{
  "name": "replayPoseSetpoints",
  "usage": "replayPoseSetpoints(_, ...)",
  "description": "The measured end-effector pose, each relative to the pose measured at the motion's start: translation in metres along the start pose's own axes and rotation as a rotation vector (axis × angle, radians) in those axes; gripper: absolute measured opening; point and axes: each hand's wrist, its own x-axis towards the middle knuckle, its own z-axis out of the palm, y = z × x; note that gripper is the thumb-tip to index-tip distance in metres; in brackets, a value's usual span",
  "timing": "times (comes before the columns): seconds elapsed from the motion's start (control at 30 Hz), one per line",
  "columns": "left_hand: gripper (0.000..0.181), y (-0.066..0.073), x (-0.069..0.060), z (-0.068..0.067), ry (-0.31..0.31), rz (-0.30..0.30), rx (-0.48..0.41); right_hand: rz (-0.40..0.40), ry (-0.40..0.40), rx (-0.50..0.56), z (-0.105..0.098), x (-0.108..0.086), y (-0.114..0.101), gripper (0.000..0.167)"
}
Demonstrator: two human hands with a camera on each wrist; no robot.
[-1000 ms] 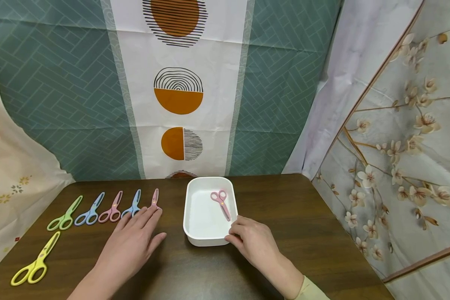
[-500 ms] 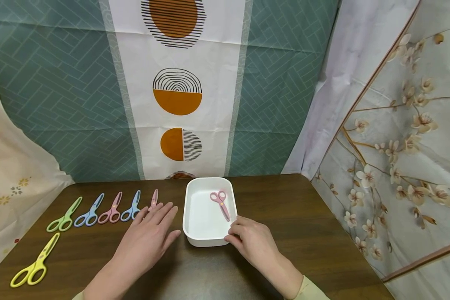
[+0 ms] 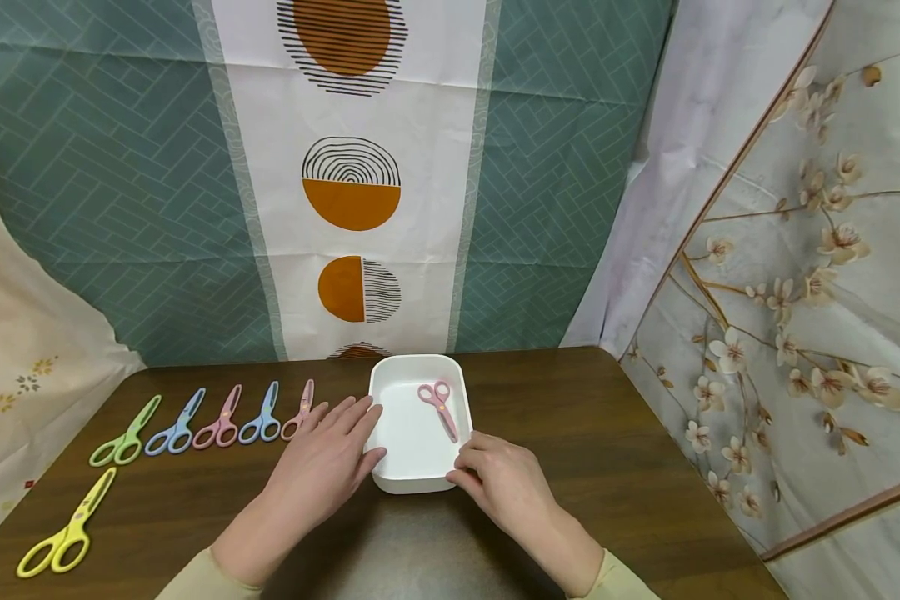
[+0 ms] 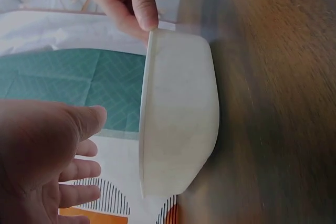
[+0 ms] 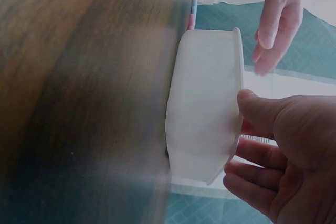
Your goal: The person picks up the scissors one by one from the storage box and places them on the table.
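A white plastic tray [image 3: 408,446] stands at the middle of the table, and a pair of pink scissors [image 3: 442,408] lies inside it on the right. My right hand [image 3: 504,479] pinches the tray's near right rim between thumb and fingers. My left hand [image 3: 322,462], fingers spread and holding nothing, hovers by the tray's left rim. In the left wrist view this left hand [image 4: 42,156] is apart from the tray [image 4: 181,108]. Just beyond its fingers lies another pair of pink scissors [image 3: 305,404], its lower part close to my fingertips.
Left of the hands, a row holds blue scissors [image 3: 262,422], pink scissors [image 3: 221,425], more blue scissors [image 3: 178,429] and green scissors [image 3: 129,437]. Yellow scissors [image 3: 71,533] lie nearer on the wooden table [image 3: 615,467]. A patterned cloth [image 3: 375,208] hangs behind.
My left hand has moved right, from over the scissors row to the tray's left side, uncovering the right-hand blue and pink scissors. The right hand and the tray have stayed put.
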Motion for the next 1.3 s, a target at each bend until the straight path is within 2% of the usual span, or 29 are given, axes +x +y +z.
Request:
replayPoseSetpoints(0.3, 0.057, 0.006, 0.014, 0.01, -0.005, 0.039, -0.014, 0.004, -0.018, -0.008, -0.001, 0.001, 0.0, 0.02)
replayPoseSetpoints(0.93, 0.057, 0.01, 0.039, 0.029, -0.153, 0.04, -0.061, -0.01, -0.005, -0.016, 0.001, 0.0, 0.0, 0.019)
replayPoseSetpoints(1.3, 0.055, 0.01, 0.049, 0.043, -0.207, 0.048, -0.072, -0.013, -0.009, -0.024, 0.001, 0.001, 0.001, 0.019)
